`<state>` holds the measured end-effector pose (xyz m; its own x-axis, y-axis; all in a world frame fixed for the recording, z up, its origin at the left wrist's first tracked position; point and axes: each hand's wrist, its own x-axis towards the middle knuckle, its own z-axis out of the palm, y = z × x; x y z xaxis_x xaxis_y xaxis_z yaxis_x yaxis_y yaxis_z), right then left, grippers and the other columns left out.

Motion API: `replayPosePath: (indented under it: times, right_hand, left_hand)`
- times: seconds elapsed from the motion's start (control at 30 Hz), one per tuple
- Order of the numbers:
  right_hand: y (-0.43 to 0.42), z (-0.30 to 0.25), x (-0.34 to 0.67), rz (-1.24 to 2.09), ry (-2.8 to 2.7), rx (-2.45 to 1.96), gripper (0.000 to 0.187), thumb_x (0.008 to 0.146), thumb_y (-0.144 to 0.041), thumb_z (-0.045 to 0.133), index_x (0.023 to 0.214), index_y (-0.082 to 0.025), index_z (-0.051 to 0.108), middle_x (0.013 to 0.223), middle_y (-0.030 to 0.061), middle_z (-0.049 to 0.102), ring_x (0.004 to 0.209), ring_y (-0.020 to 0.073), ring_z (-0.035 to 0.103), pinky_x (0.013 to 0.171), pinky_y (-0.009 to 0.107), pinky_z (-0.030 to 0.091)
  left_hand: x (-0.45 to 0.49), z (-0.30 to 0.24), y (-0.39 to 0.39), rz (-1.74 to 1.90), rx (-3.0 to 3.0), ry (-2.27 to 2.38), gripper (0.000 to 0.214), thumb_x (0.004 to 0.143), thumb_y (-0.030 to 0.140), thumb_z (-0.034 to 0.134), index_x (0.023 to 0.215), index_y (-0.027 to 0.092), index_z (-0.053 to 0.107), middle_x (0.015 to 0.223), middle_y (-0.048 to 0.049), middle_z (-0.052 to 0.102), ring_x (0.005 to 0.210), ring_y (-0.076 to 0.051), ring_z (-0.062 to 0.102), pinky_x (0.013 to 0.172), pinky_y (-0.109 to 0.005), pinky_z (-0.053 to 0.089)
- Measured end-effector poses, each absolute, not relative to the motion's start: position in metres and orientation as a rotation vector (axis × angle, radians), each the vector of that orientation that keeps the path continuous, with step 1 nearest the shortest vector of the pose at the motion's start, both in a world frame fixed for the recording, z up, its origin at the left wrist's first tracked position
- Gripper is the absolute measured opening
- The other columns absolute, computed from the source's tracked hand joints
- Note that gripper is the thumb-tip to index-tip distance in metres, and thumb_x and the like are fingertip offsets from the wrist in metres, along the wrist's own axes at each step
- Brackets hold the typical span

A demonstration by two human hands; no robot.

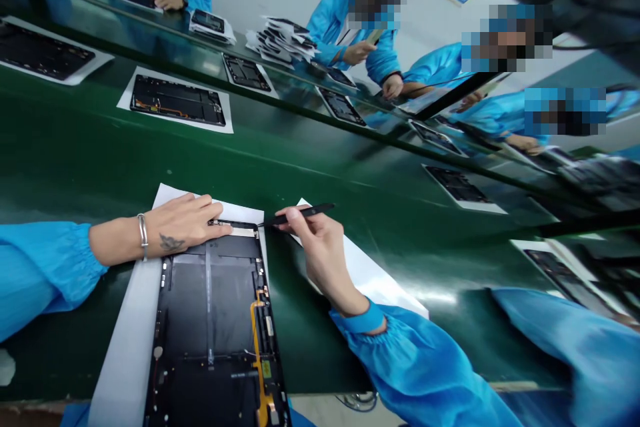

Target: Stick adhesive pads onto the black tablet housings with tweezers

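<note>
Two hands over belt: L hand (183, 227) open, fingers (215, 227) flat on top edge of black tablet housing (210, 327), lower centre, on white sheet (125, 353); R hand (323, 257) pinching black tweezers (297, 215), tip at housing's top corner.

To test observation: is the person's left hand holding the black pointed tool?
No, the right hand holds the black pointed tool; the left hand rests on the tablet housing.

You are wearing a bright blue smock (425, 367), holding black tweezers (300, 215); black tablet chassis (210, 307), orange flex cable (257, 340), white paper (125, 347), dark green belt (320, 173).
</note>
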<state>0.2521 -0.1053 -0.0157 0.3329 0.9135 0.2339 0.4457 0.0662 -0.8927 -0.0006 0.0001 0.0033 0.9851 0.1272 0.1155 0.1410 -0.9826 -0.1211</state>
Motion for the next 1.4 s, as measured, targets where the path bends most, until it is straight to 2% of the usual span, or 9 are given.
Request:
replayPosePath:
  times: [0.13,0.27,0.4,0.5,0.67,0.97,1.17,1.27,1.4]
  right_hand:
    - [-0.101,0.007,0.251,0.352,-1.472,-1.388,0.026,0.097,-0.043,0.055,0.087,-0.021,0.067,0.096,0.0066,0.070,0.092,0.0216,0.065,0.081,0.036,0.051]
    - [-0.088,0.025,0.241,0.393,-1.856,-1.358,0.016,0.099,-0.030,0.051,0.092,-0.022,0.064,0.077,0.0015,0.066,0.070,0.0164,0.062,0.068,0.029,0.049]
    - [-0.069,0.020,0.233,0.464,-2.281,-1.309,0.015,0.094,-0.016,0.054,0.085,-0.020,0.064,0.081,0.0040,0.064,0.073,0.0164,0.061,0.065,0.027,0.045]
    - [-0.061,0.014,0.229,0.494,-2.453,-1.292,0.012,0.089,-0.009,0.057,0.085,-0.018,0.064,0.086,0.0044,0.061,0.075,0.0162,0.059,0.067,0.027,0.044]
    - [-0.060,0.022,0.218,0.463,-2.661,-1.335,0.013,0.087,-0.005,0.055,0.086,-0.017,0.061,0.090,0.0069,0.059,0.083,0.0190,0.058,0.071,0.029,0.044]
    - [-0.061,0.031,0.215,0.125,-2.967,-1.255,0.019,0.084,-0.002,0.048,0.084,-0.020,0.054,0.086,0.0081,0.056,0.072,0.0200,0.047,0.063,0.033,0.038]
    - [-0.066,0.025,0.247,0.252,-2.853,-1.341,0.016,0.085,-0.006,0.052,0.084,-0.021,0.057,0.084,0.0057,0.056,0.071,0.0193,0.050,0.062,0.032,0.041]
    - [-0.082,0.016,0.257,0.373,-2.613,-1.321,0.022,0.091,-0.006,0.047,0.094,-0.020,0.063,0.091,0.0070,0.059,0.079,0.0203,0.058,0.068,0.033,0.048]
    - [-0.111,-0.004,0.264,0.363,-2.378,-1.260,0.040,0.095,-0.006,0.043,0.124,-0.026,0.063,0.112,0.0108,0.060,0.103,0.0246,0.060,0.083,0.040,0.053]
  left_hand:
    - [0.019,0.006,-0.011,-0.045,-2.954,-0.296,0.045,0.095,0.013,0.053,0.137,0.030,0.055,0.100,-0.0083,0.063,0.087,-0.022,0.058,0.064,-0.031,0.039]
    - [0.039,0.008,-0.021,0.049,-2.912,-0.403,0.047,0.096,0.016,0.055,0.140,0.034,0.053,0.100,-0.0089,0.066,0.089,-0.024,0.064,0.064,-0.030,0.042]
    - [0.024,0.010,-0.018,0.041,-2.909,-0.328,0.036,0.097,0.014,0.049,0.131,0.019,0.060,0.099,-0.0122,0.069,0.090,-0.024,0.066,0.068,-0.032,0.047]
    - [0.003,0.008,-0.010,-0.003,-3.034,-0.323,0.030,0.093,0.010,0.053,0.121,0.013,0.064,0.110,-0.0115,0.069,0.100,-0.024,0.066,0.078,-0.032,0.052]
    - [-0.006,0.005,-0.005,-0.069,-3.141,-0.338,0.030,0.095,0.011,0.052,0.121,0.014,0.065,0.122,-0.0085,0.069,0.113,-0.024,0.063,0.093,-0.033,0.052]
    - [-0.003,-0.001,-0.006,-0.194,-3.130,-0.275,0.030,0.091,0.008,0.053,0.116,0.014,0.066,0.113,-0.0110,0.070,0.103,-0.023,0.065,0.088,-0.034,0.051]
    - [-0.004,-0.002,-0.006,-0.242,-3.132,-0.279,0.027,0.086,0.006,0.055,0.109,0.016,0.065,0.109,-0.0117,0.070,0.101,-0.023,0.063,0.088,-0.034,0.050]
    - [-0.003,-0.003,-0.006,-0.260,-3.147,-0.271,0.027,0.084,0.005,0.056,0.107,0.016,0.065,0.107,-0.0118,0.070,0.101,-0.023,0.063,0.088,-0.034,0.049]
    - [-0.002,-0.004,-0.004,-0.283,-3.187,-0.253,0.027,0.082,0.004,0.055,0.104,0.017,0.065,0.106,-0.0111,0.069,0.100,-0.023,0.062,0.089,-0.034,0.049]
